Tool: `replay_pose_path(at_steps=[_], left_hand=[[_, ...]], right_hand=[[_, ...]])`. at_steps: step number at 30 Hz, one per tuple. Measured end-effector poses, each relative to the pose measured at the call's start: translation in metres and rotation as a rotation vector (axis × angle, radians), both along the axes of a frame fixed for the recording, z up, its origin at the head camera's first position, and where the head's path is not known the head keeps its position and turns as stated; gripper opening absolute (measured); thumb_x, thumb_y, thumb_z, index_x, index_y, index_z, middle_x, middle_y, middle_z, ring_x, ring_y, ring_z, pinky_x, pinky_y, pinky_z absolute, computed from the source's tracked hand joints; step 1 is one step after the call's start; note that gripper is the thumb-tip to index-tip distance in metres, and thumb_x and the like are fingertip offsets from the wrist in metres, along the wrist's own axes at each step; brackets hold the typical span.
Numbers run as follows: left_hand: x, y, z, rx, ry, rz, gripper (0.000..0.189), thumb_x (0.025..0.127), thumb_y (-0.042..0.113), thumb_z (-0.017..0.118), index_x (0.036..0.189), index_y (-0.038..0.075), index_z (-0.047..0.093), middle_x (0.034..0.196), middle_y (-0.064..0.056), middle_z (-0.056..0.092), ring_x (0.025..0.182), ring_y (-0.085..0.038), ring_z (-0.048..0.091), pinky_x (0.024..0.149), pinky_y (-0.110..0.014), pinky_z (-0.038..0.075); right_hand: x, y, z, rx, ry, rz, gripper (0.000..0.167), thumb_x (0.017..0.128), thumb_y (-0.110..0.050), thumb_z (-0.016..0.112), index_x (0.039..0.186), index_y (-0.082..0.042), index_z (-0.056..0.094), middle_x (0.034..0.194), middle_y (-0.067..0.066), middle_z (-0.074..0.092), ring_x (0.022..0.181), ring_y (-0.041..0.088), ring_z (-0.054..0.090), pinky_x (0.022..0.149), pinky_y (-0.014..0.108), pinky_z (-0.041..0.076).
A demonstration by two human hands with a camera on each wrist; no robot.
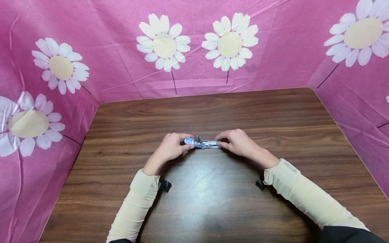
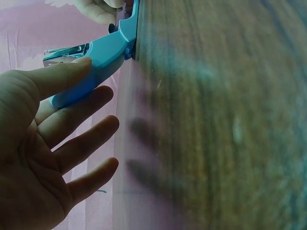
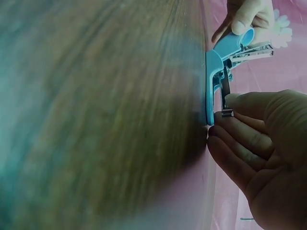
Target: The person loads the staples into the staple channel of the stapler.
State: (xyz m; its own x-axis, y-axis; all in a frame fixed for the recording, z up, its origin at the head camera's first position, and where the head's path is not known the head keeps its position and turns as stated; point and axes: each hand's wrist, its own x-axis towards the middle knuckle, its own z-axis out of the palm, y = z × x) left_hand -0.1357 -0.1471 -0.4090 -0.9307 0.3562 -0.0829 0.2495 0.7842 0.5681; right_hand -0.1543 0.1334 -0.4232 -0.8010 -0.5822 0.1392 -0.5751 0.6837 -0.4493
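A pink cloth (image 1: 106,23) runs from 9 o'clock through 12 to 3 around the brown wood-grain table (image 1: 206,114), where a pale glare (image 1: 202,184) shines toward 6. White, yellow-centred daisies (image 1: 164,45) face me at 9, 10, 11, 1 and 2.

Blue stapler (image 1: 199,145) bars the straight line between my left hand (image 1: 173,146) and right hand (image 1: 238,142); its raised metal part (image 3: 254,52) obstructs from above. Base sits low by the wood. Passage on near side, over tabletop (image 1: 206,202) between my sleeves (image 1: 313,197); also far side, as far as pink cloth (image 1: 121,67), which walls back and both flanks.
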Motion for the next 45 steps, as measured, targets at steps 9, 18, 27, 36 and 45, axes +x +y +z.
replay_pose_path(at_steps=[9,18,27,36,45], left_hand=[[0.000,0.001,0.001,0.003,0.005,-0.013,0.032,0.092,0.035,0.075,0.122,0.023,0.074,0.081,0.010,0.071,0.066,-0.013,0.047,0.074,-0.029,0.042],[0.002,0.001,0.000,0.006,0.002,-0.004,0.032,0.092,0.035,0.075,0.122,0.023,0.074,0.083,0.007,0.071,0.065,-0.014,0.045,0.071,-0.029,0.042],[0.002,0.003,0.000,0.006,0.006,0.008,0.031,0.092,0.035,0.075,0.122,0.023,0.074,0.096,0.007,0.076,0.070,-0.015,0.048,0.074,-0.029,0.043],[0.002,0.004,0.003,-0.029,-0.003,0.023,0.037,0.093,0.038,0.073,0.128,0.024,0.072,0.071,0.007,0.067,0.063,-0.015,0.041,0.068,-0.029,0.039],[0.003,0.006,0.008,-0.055,0.000,0.033,0.040,0.093,0.037,0.074,0.132,0.027,0.069,0.073,0.004,0.066,0.061,-0.016,0.036,0.066,-0.030,0.036]], right_hand=[[0.000,0.009,-0.003,-0.021,-0.015,-0.024,0.018,0.089,-0.019,0.077,0.105,-0.014,0.079,0.103,0.001,0.079,0.092,0.018,0.073,0.082,0.043,0.056],[-0.001,0.012,-0.005,-0.030,-0.029,-0.021,0.017,0.088,-0.017,0.077,0.105,-0.014,0.080,0.104,0.002,0.079,0.094,0.018,0.074,0.083,0.043,0.056],[-0.003,0.013,-0.005,-0.059,-0.044,-0.024,0.014,0.088,-0.017,0.078,0.102,-0.015,0.080,0.103,0.002,0.079,0.096,0.019,0.074,0.083,0.043,0.056],[-0.007,0.010,-0.006,-0.058,-0.033,-0.014,0.012,0.087,-0.017,0.078,0.099,-0.015,0.081,0.100,0.002,0.079,0.097,0.021,0.075,0.086,0.043,0.056],[-0.007,0.011,-0.005,-0.060,-0.016,0.003,0.013,0.087,-0.016,0.079,0.100,-0.016,0.082,0.101,0.002,0.079,0.098,0.022,0.075,0.086,0.043,0.057]])
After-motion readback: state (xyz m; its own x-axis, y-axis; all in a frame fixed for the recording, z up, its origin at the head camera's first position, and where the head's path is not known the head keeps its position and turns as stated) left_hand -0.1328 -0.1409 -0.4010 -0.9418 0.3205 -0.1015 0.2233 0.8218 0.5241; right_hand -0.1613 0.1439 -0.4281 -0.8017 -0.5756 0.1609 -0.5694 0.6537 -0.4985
